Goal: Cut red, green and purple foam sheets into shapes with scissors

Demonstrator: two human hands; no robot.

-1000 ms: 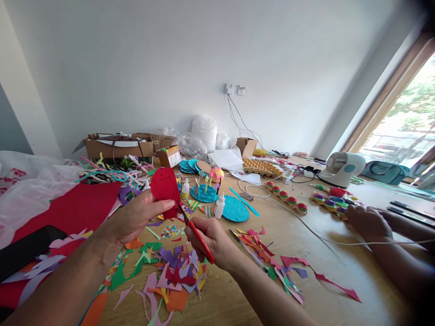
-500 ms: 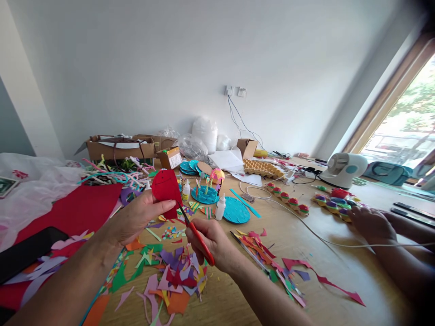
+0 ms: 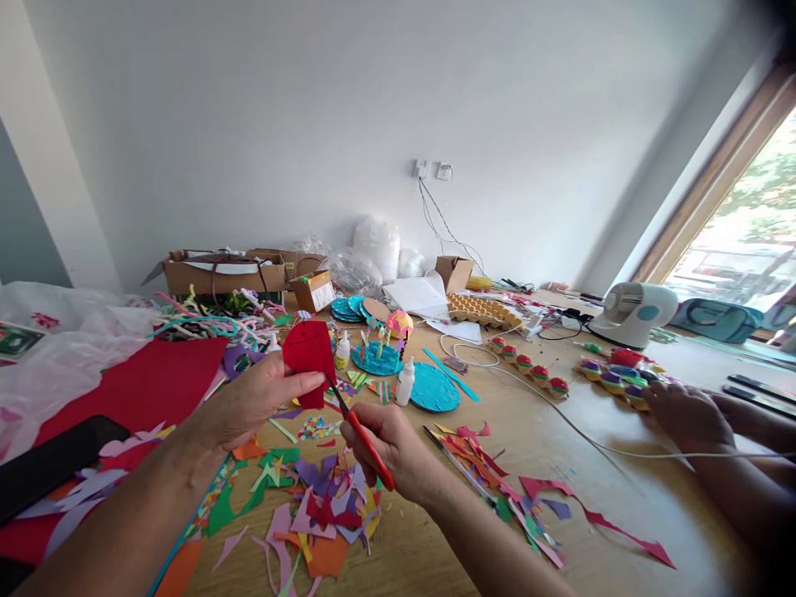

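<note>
My left hand (image 3: 267,390) pinches a piece of red paper (image 3: 309,352) by its lower left part, holding it up above the table. Dark pen lines show near the top of the paper. My right hand (image 3: 379,444) is closed round the orange handles of a pair of scissors (image 3: 366,448). The dark blades point up and left, their tips at the paper's right edge beside my left thumb. Below both hands lies a heap of coloured paper scraps (image 3: 323,497). White glue bottles (image 3: 405,382) stand just beyond.
A blue disc (image 3: 435,387) and a decorated blue plate (image 3: 377,358) lie past the hands. At right, another person's hands (image 3: 690,414) are by painted egg-carton pieces (image 3: 613,377). A white cable (image 3: 590,444) crosses the table. A large red sheet (image 3: 137,390) and a black object (image 3: 62,460) lie at left.
The top of the red paper now looks straighter and more tilted, as the sheet has turned slightly in my left hand. The whole view has shifted a little; both grips stay the same.
</note>
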